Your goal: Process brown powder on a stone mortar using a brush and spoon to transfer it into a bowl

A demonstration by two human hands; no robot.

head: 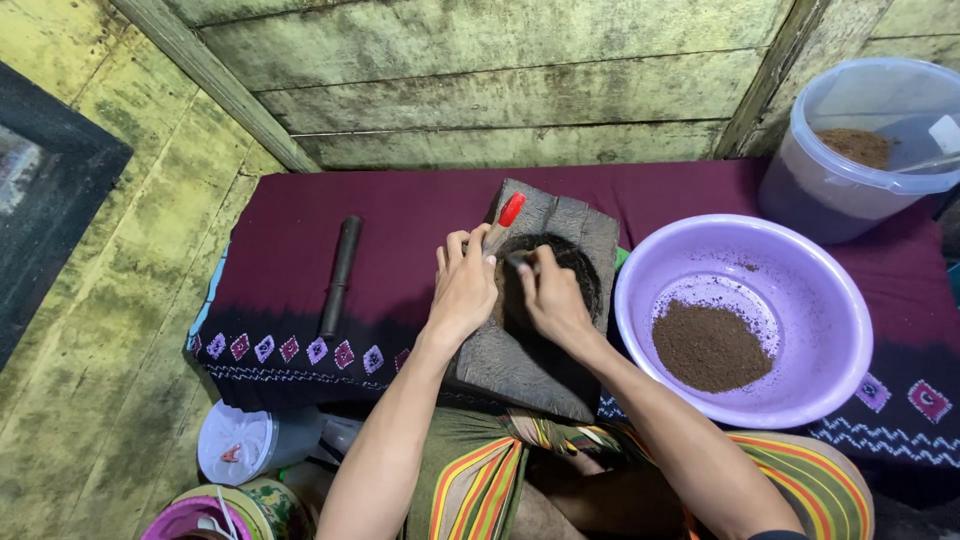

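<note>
Your left hand point(462, 290) grips a red-handled brush point(503, 219) over the stone mortar point(540, 300) at frame centre; your right hand point(553, 298) pinches something small I cannot identify. Right of centre, 1 purple basin point(742, 320) already holds brown powder point(710, 345).

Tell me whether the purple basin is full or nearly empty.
Nearly empty: the purple basin holds only a small mound of brown powder on its bottom, with bare inner walls all around it.

Purple basin point(640, 300) crowding right side
</note>
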